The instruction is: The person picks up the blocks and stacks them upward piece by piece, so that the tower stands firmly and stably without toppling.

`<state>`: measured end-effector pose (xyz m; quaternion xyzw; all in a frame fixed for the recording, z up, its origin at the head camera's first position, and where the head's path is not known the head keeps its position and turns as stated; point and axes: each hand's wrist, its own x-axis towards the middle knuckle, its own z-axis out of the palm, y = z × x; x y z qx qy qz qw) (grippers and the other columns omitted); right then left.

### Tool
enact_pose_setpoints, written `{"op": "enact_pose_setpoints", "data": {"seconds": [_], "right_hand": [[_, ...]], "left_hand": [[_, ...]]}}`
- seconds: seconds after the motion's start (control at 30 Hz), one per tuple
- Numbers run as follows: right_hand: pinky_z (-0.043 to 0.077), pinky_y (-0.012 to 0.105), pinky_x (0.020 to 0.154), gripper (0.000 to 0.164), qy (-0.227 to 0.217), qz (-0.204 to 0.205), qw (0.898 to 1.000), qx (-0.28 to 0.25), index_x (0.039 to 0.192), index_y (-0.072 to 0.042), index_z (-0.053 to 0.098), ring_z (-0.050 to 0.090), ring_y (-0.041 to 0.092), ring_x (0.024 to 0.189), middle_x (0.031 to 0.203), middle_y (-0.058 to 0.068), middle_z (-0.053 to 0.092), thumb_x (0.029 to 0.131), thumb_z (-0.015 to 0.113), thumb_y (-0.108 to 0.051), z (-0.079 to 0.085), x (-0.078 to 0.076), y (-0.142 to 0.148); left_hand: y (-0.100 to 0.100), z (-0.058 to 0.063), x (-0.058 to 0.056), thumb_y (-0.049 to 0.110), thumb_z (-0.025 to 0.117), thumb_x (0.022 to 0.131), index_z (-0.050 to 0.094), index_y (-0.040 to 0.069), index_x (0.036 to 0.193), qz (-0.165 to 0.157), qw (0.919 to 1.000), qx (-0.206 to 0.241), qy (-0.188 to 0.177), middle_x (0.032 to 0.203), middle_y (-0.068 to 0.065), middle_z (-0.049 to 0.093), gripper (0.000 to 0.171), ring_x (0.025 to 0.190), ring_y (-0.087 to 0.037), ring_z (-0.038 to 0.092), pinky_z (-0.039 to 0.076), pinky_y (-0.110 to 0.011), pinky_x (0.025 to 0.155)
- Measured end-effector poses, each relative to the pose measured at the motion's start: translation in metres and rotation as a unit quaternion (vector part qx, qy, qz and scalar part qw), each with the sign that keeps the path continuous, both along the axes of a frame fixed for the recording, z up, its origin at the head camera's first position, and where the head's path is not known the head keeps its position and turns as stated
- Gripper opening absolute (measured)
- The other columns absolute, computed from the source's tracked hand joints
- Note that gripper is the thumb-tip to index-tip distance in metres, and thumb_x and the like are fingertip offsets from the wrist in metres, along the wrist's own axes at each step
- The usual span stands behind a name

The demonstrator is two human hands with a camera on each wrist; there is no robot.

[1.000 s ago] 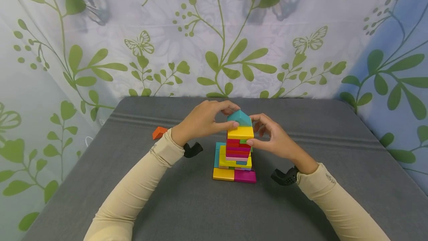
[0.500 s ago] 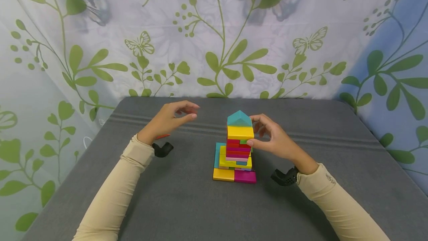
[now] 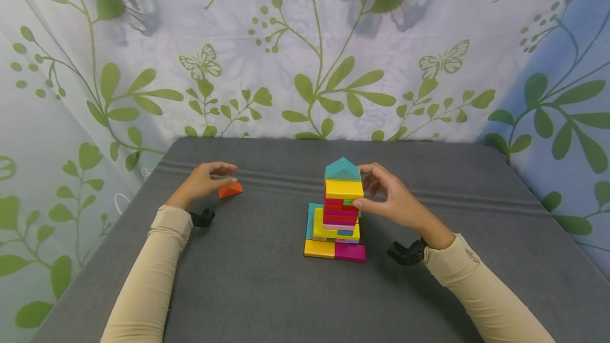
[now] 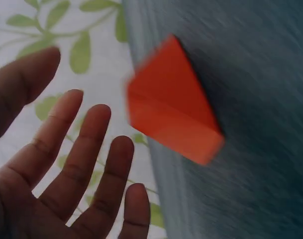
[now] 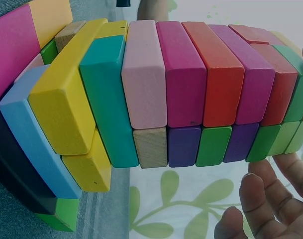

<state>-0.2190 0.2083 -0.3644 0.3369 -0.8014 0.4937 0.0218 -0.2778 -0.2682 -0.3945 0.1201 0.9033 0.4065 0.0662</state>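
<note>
An orange triangular block (image 3: 230, 190) lies on the grey table at the left. My left hand (image 3: 206, 180) hovers right by it, fingers loosely spread and holding nothing; the left wrist view shows the block (image 4: 173, 102), blurred, apart from the fingertips. A tower of colourful blocks (image 3: 341, 213) stands right of centre, capped by a yellow block (image 3: 344, 189) and a teal roof-shaped block (image 3: 343, 169). With my right hand (image 3: 391, 197) I hold the tower's upper right side, thumb at the front and fingers behind. Stacked layers of blocks (image 5: 186, 74) fill the right wrist view.
Flat blocks, among them a yellow one (image 3: 319, 249) and a magenta one (image 3: 350, 251), form the tower's wider base. Grey cloth covers the table (image 3: 267, 290). A leaf-patterned curtain (image 3: 238, 68) hangs behind its far edge.
My left hand has let go of the teal roof block atop the tower and moved left to the orange block. My right hand has stayed at the tower.
</note>
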Motion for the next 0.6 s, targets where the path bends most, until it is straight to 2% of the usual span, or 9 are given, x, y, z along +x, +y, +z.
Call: {"op": "enact_pose_setpoints", "data": {"seconds": [0.1, 0.27, 0.47, 0.6], "right_hand": [[0.051, 0.034, 0.083, 0.051, 0.001, 0.002, 1.000, -0.003, 0.141, 0.003, 0.058, 0.056, 0.034, 0.101, 0.122, 0.008, 0.059, 0.098, 0.079, -0.014, 0.000, 0.000, 0.000], [0.051, 0.032, 0.083, 0.051, 0.005, 0.009, 1.000, -0.010, 0.140, 0.004, 0.058, 0.057, 0.026, 0.099, 0.122, 0.009, 0.059, 0.098, 0.079, -0.013, -0.001, 0.000, 0.000], [0.051, 0.032, 0.083, 0.051, 0.005, 0.013, 1.000, -0.014, 0.140, 0.004, 0.058, 0.057, 0.022, 0.099, 0.122, 0.009, 0.060, 0.098, 0.079, -0.013, -0.001, 0.000, 0.000], [0.052, 0.034, 0.083, 0.051, 0.004, 0.013, 1.000, -0.012, 0.141, 0.004, 0.057, 0.057, 0.025, 0.099, 0.122, 0.010, 0.060, 0.098, 0.079, -0.012, -0.001, 0.000, 0.000]], "left_hand": [[-0.010, -0.008, -0.002, 0.022, 0.079, 0.102, 0.058, -0.002, 0.152, 0.004, 0.9998, -0.011, -0.019, 0.156, -0.027, 0.055, 0.060, 0.146, -0.048, 0.048, 0.040, -0.064, 0.117], [-0.016, -0.014, -0.003, 0.014, 0.086, 0.094, 0.062, -0.008, 0.143, -0.001, 0.9990, -0.043, -0.013, 0.146, -0.032, 0.061, 0.059, 0.138, -0.050, 0.055, 0.043, -0.063, 0.115], [-0.014, -0.012, -0.003, 0.018, 0.088, 0.093, 0.069, -0.006, 0.132, 0.018, 0.9970, -0.075, -0.003, 0.130, -0.027, 0.070, 0.049, 0.125, -0.047, 0.064, 0.049, -0.062, 0.108], [-0.006, -0.006, 0.000, 0.021, 0.087, 0.094, 0.071, -0.003, 0.133, 0.003, 0.9964, -0.079, 0.029, 0.128, -0.025, 0.072, 0.048, 0.122, -0.044, 0.066, 0.049, -0.064, 0.105]]}}
